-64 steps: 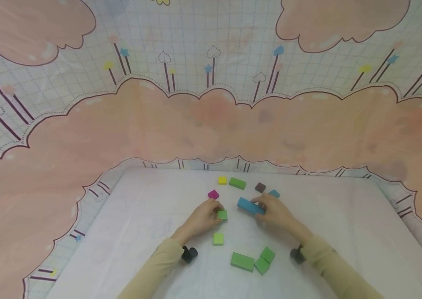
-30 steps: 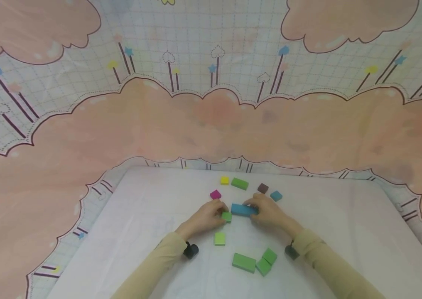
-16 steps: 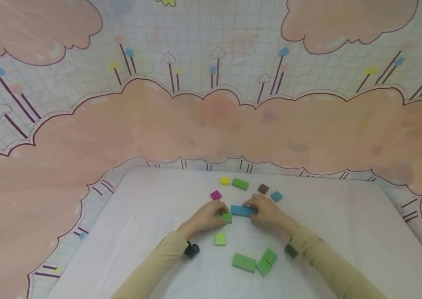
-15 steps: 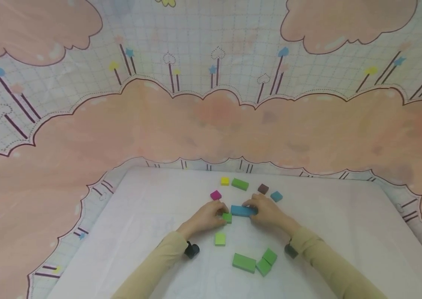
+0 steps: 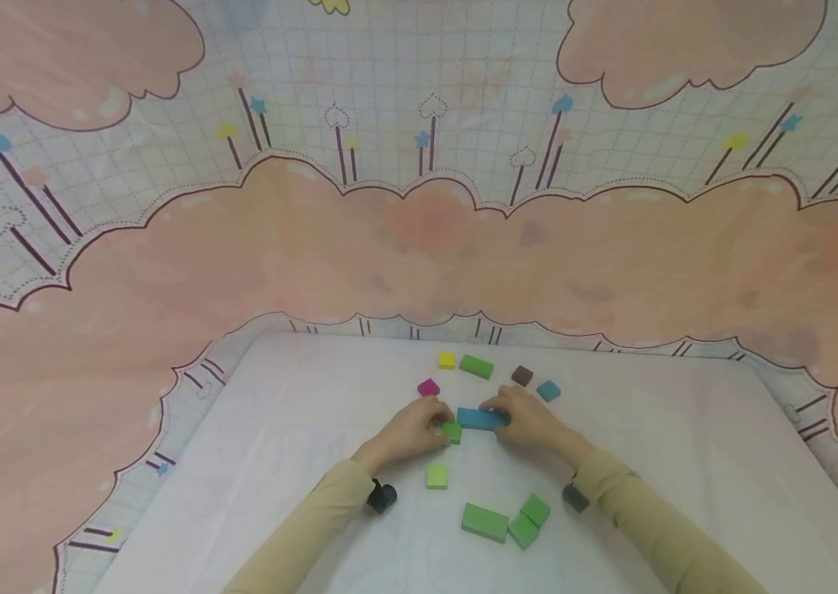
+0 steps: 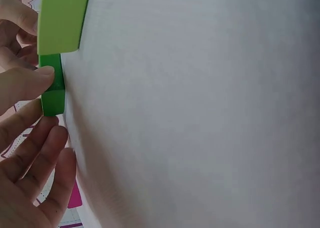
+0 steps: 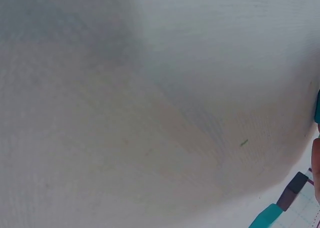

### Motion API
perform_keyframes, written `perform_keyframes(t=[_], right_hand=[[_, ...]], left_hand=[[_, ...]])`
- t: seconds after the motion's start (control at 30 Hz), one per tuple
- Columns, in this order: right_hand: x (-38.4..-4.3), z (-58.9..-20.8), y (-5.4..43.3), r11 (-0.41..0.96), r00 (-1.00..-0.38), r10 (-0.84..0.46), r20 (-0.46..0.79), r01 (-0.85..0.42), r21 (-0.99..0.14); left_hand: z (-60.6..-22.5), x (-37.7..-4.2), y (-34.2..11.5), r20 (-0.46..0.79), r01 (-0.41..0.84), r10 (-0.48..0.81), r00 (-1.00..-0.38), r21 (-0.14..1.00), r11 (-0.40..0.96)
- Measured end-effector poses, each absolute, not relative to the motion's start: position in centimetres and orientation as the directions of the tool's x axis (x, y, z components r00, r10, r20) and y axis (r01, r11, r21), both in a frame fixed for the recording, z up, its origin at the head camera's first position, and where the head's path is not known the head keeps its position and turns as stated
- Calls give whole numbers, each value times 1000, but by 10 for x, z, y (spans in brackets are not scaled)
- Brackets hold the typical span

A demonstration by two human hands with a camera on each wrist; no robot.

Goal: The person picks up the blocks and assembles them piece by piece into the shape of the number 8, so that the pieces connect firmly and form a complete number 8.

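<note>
My left hand pinches a small green block between thumb and fingers, low over the white table. In the left wrist view, the thumb lies across that green block. Just to its right, my right hand grips the right end of a long blue block, whose left end sits close to the green one. Right of the right hand's fingers, only slivers of the hand and blue block show in the right wrist view. A light green block lies in front of the left hand.
Behind the hands lie a magenta block, a yellow block, a green block, a brown block and a small blue block. Nearer are a long green block and two smaller green blocks touching.
Since two seconds ago, my right hand has moved left and turned the long blue block nearly level, its left end now near the green block. Over the last half second, almost nothing has moved.
</note>
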State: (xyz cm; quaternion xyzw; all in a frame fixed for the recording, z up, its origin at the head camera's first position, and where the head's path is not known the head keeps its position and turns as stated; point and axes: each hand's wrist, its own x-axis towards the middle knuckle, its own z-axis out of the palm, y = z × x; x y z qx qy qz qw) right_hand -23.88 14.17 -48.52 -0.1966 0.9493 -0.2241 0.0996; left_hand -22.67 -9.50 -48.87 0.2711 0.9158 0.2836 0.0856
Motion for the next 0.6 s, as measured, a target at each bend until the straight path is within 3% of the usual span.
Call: perform_keyframes(t=[0.6], right_hand=[[-237, -486, 141, 818, -911, -399, -106, -302, -490]], left_hand=[[-492, -226, -93, -16, 395, 492, -870, 573, 718]])
